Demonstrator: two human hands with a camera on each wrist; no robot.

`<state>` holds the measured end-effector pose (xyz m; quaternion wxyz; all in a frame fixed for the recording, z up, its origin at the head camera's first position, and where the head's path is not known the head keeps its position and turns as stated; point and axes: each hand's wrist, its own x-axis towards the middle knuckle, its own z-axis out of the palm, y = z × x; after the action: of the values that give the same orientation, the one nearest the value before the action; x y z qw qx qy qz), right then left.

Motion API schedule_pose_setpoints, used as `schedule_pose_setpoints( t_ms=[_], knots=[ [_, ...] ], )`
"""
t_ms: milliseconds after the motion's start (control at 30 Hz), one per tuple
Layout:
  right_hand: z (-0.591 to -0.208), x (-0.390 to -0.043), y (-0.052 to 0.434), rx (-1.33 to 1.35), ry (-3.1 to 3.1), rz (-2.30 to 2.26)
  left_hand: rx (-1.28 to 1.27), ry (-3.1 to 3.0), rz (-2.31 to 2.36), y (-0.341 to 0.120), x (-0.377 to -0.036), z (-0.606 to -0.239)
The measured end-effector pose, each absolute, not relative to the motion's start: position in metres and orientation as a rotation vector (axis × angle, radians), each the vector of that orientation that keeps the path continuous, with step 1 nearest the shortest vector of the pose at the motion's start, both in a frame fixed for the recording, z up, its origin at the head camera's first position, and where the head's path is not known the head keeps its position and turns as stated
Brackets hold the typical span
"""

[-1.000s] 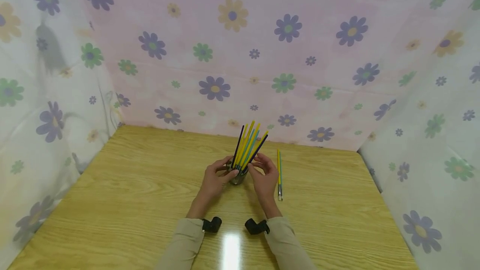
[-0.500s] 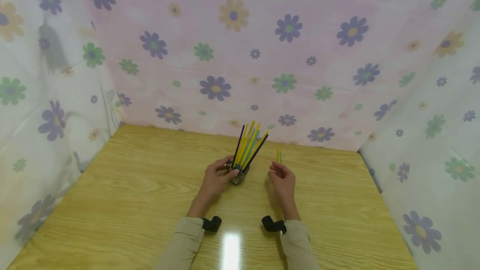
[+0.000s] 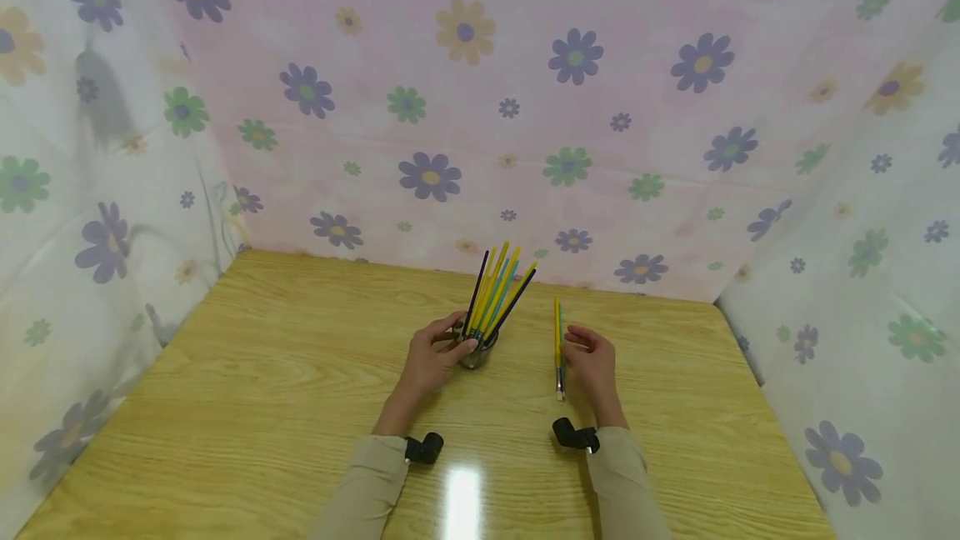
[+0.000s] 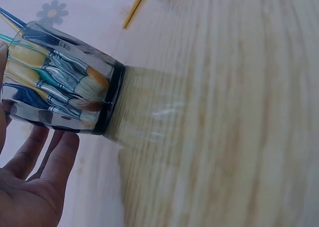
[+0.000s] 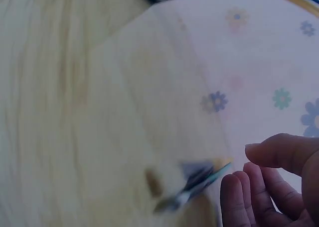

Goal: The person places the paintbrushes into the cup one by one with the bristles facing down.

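Left hand on the brush cup, right hand beside a loose brush.

In the middle of the head view the left hand (image 3: pixel 429 359) curls round a clear glass cup (image 3: pixel 476 354) of paintbrushes (image 3: pixel 497 289), whose handles fan upward; the right hand (image 3: pixel 591 361), fingers loosely bent and holding nothing, sits just beside a yellow-and-green brush (image 3: pixel 558 346) lying on the table, right of centre. Only the left wrist view shows the bristles (image 4: pixel 87 95) packed at the cup's bottom, upper left of that frame. The right wrist view is blurred, with the brush's metal ferrule (image 5: pixel 192 183) near the fingertips (image 5: pixel 234 187) at lower right. The wooden table (image 3: pixel 262 373) is walled by flowered cloth (image 3: pixel 465 90), pink at the back.
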<state>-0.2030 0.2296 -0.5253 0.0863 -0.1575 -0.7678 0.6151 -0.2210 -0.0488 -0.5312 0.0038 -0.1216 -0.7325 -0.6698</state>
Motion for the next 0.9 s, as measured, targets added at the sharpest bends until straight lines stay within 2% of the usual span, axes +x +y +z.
schedule_pose_setpoints(
  t_ms=[467,900],
  knots=[
    [-0.529,-0.219,0.246,-0.436,-2.505,1.676,-0.377,-2.3,-2.109,-0.048,-0.22,-0.53],
    [-0.523,-0.213,0.246,-0.384,-2.652,1.519,-0.348,-2.339,-2.084,-0.049,-0.219,-0.53]
  ],
)
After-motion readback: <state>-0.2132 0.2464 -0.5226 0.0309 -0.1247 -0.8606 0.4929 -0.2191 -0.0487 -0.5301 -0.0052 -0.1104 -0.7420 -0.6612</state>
